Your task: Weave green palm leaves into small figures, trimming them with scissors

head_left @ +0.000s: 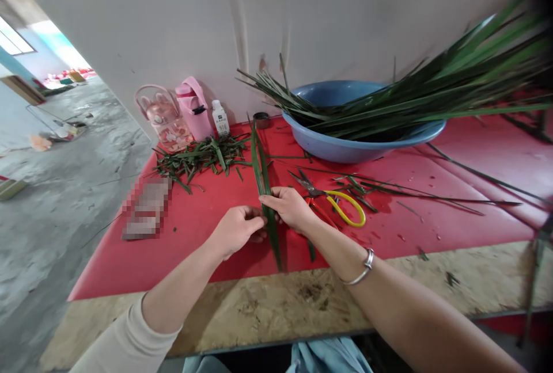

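Note:
Long green leaves lie lengthwise on the red mat in front of me. My left hand pinches them from the left, fingers closed on the blades. My right hand presses and grips the same leaves from the right; a silver bangle is on that wrist. Scissors with yellow and red handles lie just right of my right hand.
A blue basin holds a big bundle of long leaves reaching to the right. Cut leaf scraps are piled at the left, near a pink bottle, a clear jug and a small white bottle. A white board stands behind.

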Available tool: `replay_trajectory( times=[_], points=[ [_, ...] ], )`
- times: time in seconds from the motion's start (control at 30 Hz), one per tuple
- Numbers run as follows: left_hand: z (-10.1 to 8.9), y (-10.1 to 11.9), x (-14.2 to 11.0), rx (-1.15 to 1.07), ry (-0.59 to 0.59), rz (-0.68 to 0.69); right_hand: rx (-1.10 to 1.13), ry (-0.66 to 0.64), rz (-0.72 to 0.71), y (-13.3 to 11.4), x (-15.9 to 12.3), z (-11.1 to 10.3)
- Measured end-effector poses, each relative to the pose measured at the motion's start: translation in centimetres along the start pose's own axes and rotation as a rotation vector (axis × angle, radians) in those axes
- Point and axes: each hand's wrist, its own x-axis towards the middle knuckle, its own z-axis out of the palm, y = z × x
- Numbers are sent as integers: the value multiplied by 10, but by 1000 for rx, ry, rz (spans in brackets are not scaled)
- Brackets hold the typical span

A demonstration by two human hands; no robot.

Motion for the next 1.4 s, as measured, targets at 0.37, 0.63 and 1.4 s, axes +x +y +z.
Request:
replay_trajectory(
  times=[0.37, 0.63, 1.4],
  points=[
    [-9, -7, 3, -23, 64, 52, -180, -138, -9, -2, -7, -4],
    [-12, -11, 6, 104, 89, 75, -235, -121, 150, -3, -10, -1],
    [-17, -6, 4, 60, -29, 58, -258, -76, 157, -12, -15, 5]
  ],
)
